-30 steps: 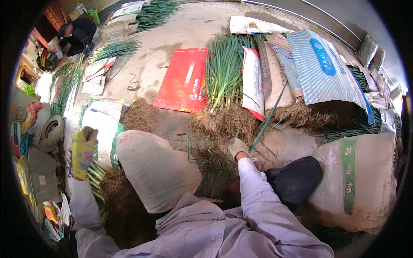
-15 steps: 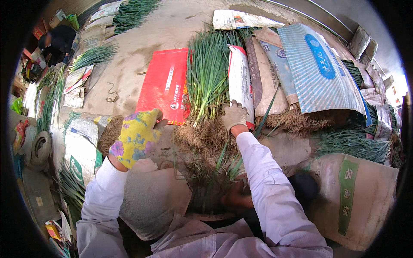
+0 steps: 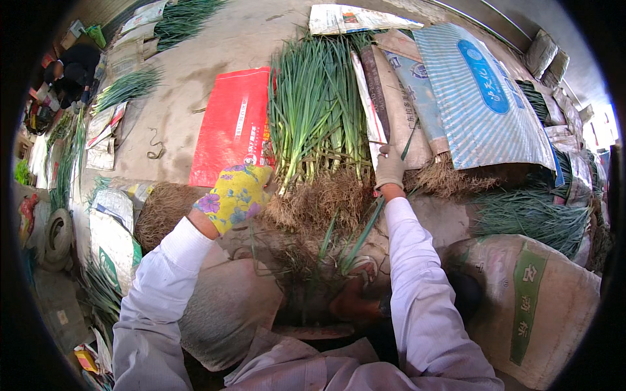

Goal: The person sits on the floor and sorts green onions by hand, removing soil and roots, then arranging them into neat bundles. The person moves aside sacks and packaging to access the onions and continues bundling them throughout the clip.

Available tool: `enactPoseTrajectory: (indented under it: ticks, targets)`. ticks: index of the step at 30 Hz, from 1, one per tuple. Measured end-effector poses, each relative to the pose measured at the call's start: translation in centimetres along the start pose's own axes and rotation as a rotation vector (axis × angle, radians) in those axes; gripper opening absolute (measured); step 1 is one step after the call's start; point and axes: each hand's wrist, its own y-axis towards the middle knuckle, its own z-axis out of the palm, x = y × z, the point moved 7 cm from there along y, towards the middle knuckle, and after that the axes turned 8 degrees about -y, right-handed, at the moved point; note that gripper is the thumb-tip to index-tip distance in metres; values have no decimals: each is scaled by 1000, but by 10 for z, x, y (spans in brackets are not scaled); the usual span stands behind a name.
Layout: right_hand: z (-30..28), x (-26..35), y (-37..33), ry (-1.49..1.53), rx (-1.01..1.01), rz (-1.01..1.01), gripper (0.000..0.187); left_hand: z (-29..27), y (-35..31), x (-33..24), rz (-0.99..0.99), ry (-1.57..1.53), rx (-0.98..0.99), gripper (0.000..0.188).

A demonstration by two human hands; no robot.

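A wide bunch of green onions [image 3: 319, 111] lies on the ground in front of me, leaves pointing away and brown roots [image 3: 326, 195] toward me. My left hand [image 3: 236, 197], in a yellow flowered glove, is closed at the lower right corner of a flat red sack [image 3: 225, 124], beside the roots. In a pale glove, my right hand [image 3: 390, 166] is closed on the near end of a narrow, folded-back white sack [image 3: 369, 107] at the bunch's right edge. Parts of the fingers on both hands are hidden.
Beige and blue-striped sacks [image 3: 466, 98] cover more rooted bunches at right. A large tan sack [image 3: 535, 300] stands near my right arm. More green onions [image 3: 531, 218] lie at right. Another person [image 3: 75, 68] works at the far left, near a tyre-like ring [image 3: 59, 236].
My right hand has drawn the white sack rightward, uncovering more of the green onions. My left hand has moved right to the red sack's corner. The view has shifted slightly.
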Motion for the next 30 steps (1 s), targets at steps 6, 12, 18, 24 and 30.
enactPoseTrajectory:
  ticks: [6,12,18,24,30]
  targets:
    - [17,-89,43,686,166,256,20,31,12,16,-5,-20,93,19]
    - [-18,-71,81,673,305,170,25,80,31,34,-69,-79,193,24]
    - [-19,-26,56,919,294,224,20,133,56,37,-83,-205,222,31]
    - [44,-27,4,1302,415,536,19,195,95,10,-211,-795,103,32]
    - [109,-43,-34,1579,703,880,41,216,125,2,-230,-992,-70,37]
